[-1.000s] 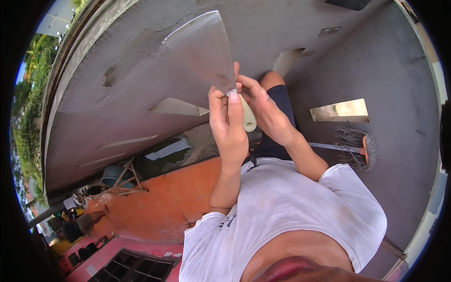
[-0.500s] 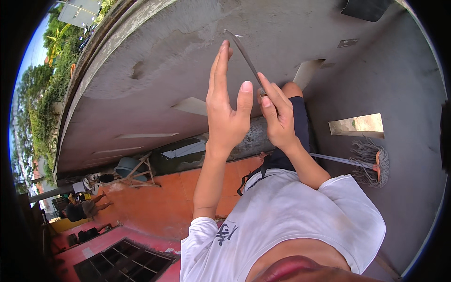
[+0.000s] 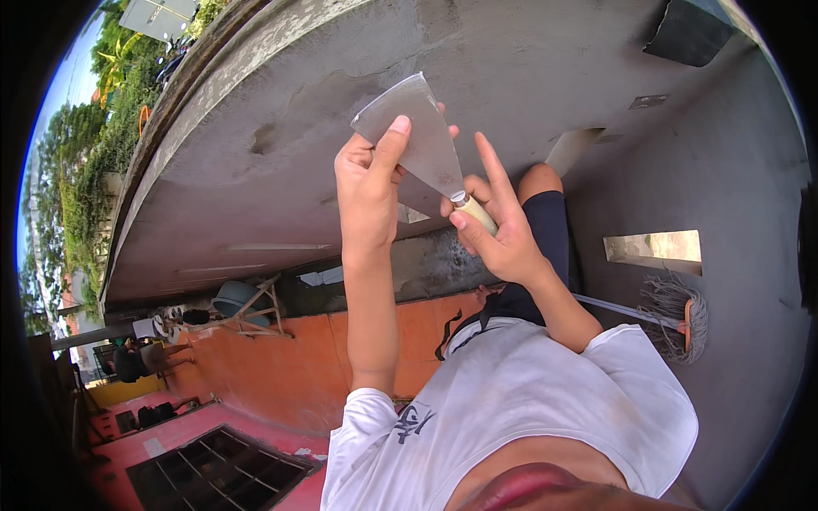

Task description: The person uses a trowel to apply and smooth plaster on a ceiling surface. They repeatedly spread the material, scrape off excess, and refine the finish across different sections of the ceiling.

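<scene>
**Scraper held up in both hands**

Your left hand (image 3: 368,175) pinches the wide metal blade of the scraper (image 3: 417,136); your right hand (image 3: 498,226) wraps its pale handle. Behind lies grey concrete (image 3: 256,196), a mop (image 3: 673,311) and orange tiles (image 3: 298,366).

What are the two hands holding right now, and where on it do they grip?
A wide putty knife. The right hand grips its pale wooden handle; the left hand pinches the flat metal blade, fingers on its face.
</scene>
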Demonstrator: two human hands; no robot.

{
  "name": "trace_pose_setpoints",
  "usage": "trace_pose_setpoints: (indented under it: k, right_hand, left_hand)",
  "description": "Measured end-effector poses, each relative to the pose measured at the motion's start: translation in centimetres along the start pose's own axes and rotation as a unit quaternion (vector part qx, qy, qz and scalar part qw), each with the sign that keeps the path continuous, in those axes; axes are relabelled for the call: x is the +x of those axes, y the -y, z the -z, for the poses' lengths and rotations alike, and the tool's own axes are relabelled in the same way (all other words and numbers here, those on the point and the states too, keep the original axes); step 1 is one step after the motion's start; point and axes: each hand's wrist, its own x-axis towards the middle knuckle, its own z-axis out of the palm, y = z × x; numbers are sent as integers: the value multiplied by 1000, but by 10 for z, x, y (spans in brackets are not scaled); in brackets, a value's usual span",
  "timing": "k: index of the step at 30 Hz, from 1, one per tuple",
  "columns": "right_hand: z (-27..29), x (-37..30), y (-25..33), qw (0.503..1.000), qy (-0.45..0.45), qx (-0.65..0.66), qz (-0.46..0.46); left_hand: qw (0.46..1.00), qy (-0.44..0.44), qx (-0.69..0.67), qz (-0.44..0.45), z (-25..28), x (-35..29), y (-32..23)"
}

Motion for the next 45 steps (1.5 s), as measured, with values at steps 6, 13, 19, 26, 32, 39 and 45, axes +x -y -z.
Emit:
trace_pose_setpoints:
  k: [6, 13, 19, 26, 32, 39, 45]
  right_hand:
    - [40, -24, 2, 992, 108, 6, -68]
    - [47, -39, 23, 988, 108, -74, -88]
    - [44, -51, 38, 986, 128, -52, -91]
    - [40, -57, 27, 984, 158, -83, 21]
    - [32, -59, 27, 980, 175, -87, 37]
    - [32, -61, 25, 987, 152, -58, 11]
    - [31, -56, 14, 969, 102, -143, 176]
  left_hand:
    - [978, 48, 200, 44, 23, -4, -25]
    - [980, 112, 141, 79, 6, -9, -33]
    - [987, 121, 105, 23, 1, -28, -40]
    - [983, 70, 165, 40, -11, -48, -53]
    - [989, 15, 135, 50, -8, -53, -65]
    - [993, 29, 116, 25, -11, -65, -60]
    - [942, 68, 231, -235, -2, -72, -44]
